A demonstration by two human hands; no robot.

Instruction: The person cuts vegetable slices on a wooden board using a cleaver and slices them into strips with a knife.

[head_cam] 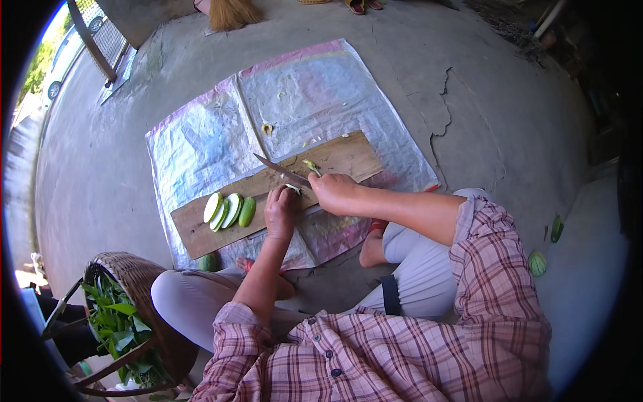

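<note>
My right hand [335, 193] grips a knife [282, 170], whose long dark blade points up and left over a wooden plank [349, 153]. My left hand [280, 213] rests on the plank below the blade, fingers bent and close together. By its fingertips is a small pale strip [293, 189]; whether the fingers pinch it is unclear. To the left of that hand lie several pale, green-skinned cucumber slices [231, 211] and a rounded green end piece [247, 212]. A yellow-green scrap [311, 166] sits just above my right hand.
Under the plank spreads a plastic woven sheet [201, 145] with scattered scraps. A green cucumber [207, 262] lies near my left knee. At lower left a wicker basket [125, 264] holds green leaves [120, 321]. A round striped green fruit [537, 263] lies on the concrete floor [502, 125].
</note>
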